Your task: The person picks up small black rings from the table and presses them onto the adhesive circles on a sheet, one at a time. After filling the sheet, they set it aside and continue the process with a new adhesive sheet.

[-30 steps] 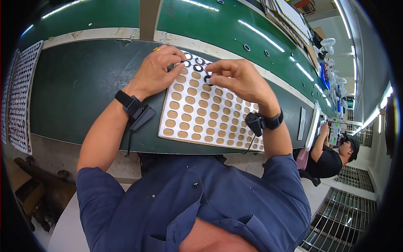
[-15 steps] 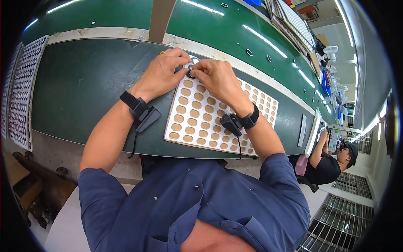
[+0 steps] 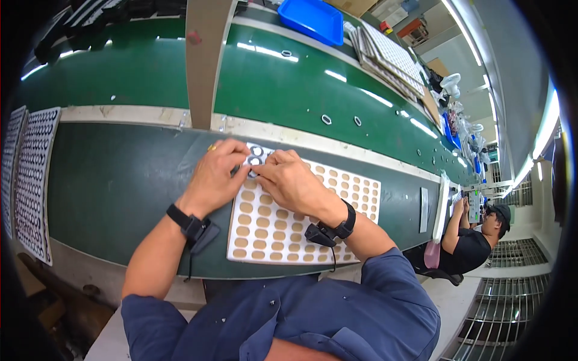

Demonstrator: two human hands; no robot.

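A white board (image 3: pixel 250 237) with rows of tan oval recesses lies flat on the dark green bench in front of me. Black oval rings (image 3: pixel 256 150) with pale centres sit in its far left corner. My left hand (image 3: pixel 218 171) reaches in from the left, fingers pinched together at a ring in that corner. From the other side my right hand (image 3: pixel 294 180) leans over the board, its thumb and fingertips closed on the same ring. The fingertips partly hide this ring. Each wrist wears a black strap with a small device.
Boards filled with black rings (image 3: pixel 37 174) stand at the far left. Beyond a pale ledge (image 3: pixel 337 144), loose rings (image 3: pixel 326 120) lie on a green surface with an upright post (image 3: pixel 201 66). A blue tray (image 3: pixel 313 21) and stacked boards (image 3: pixel 391 57) are farther back. A co-worker (image 3: pixel 469 243) sits at right.
The view has tilted up, so the board and both hands appear lower and more of the far side shows. Both hands stay at the board's far left corner, with the rings there more exposed.
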